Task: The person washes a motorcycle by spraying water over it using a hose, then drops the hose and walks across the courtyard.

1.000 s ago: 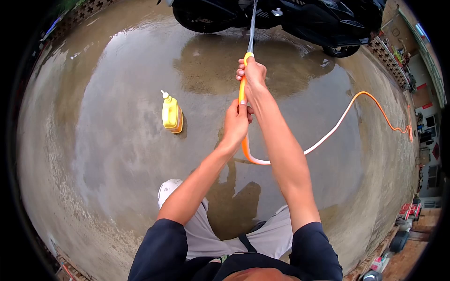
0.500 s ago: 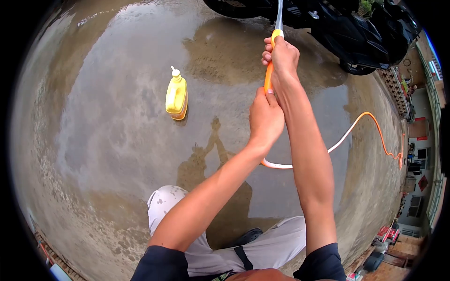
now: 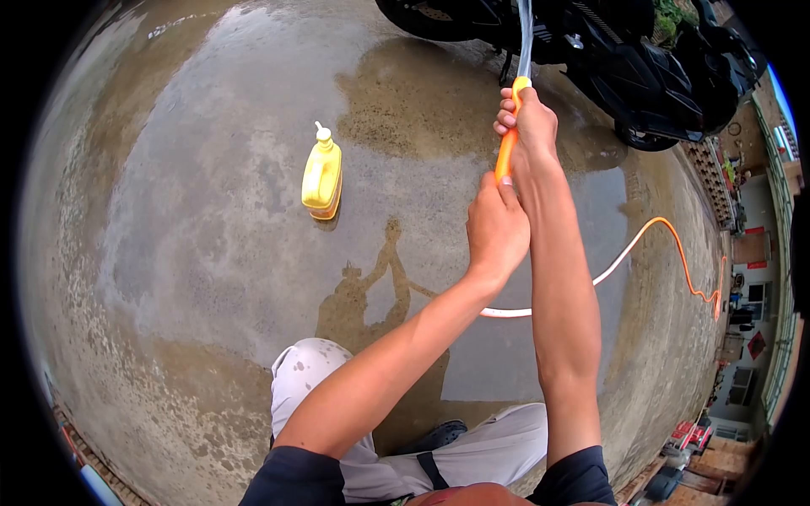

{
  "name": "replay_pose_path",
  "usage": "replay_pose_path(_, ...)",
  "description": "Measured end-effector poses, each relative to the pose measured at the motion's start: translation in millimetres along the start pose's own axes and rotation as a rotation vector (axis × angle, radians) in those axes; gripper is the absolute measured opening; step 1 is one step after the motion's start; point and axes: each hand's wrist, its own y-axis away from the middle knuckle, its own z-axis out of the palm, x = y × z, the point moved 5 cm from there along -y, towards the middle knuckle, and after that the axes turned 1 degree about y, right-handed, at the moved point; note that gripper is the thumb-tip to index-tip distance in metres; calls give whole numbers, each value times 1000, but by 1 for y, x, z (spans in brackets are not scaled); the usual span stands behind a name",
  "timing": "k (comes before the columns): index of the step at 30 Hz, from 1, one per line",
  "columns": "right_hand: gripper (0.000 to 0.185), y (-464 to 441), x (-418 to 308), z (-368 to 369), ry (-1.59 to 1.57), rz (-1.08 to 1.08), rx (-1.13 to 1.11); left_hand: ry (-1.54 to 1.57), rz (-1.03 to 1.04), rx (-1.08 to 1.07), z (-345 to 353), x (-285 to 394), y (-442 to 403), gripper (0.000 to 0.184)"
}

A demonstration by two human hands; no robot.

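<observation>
An orange garden hose [image 3: 507, 153] runs through both fists, its end pointing away from me. My right hand [image 3: 534, 126] is wrapped round it just behind the mouth. Lower down, my left hand [image 3: 498, 228] closes on the same hose, thumb along it, close beside my right forearm. A clear stream of water [image 3: 526, 38] leaves the mouth toward a black motorcycle [image 3: 641, 72], which stands at the top right. The hose's trailing length [image 3: 620, 257] passes behind my right forearm and curls over the ground to the right.
A yellow pump bottle [image 3: 322, 179] stands upright on the wet concrete ground [image 3: 211, 211], left of my hands. Perforated bricks [image 3: 707, 177] line the edge at the right, with a building [image 3: 755, 295] beyond them. My bent knee [image 3: 308, 367] shows below.
Both hands and the hose end have shifted slightly right and down in view. The whole scene has also shifted a little with the camera. Both grips stay closed and water still flows.
</observation>
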Motion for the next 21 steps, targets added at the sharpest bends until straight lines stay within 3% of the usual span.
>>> replay_pose_path(6, 24, 8, 2, 4, 98, 3, -13, 4, -93, -14, 2, -4, 2, 32)
replay_pose_path(13, 25, 3, -3, 8, 70, 3, 12, 12, -30, -12, -3, 8, 1, 33)
replay_pose_path(21, 24, 11, -11, 47, 209, -48, -118, 121, 13, 79, -13, 16, 0, 32)
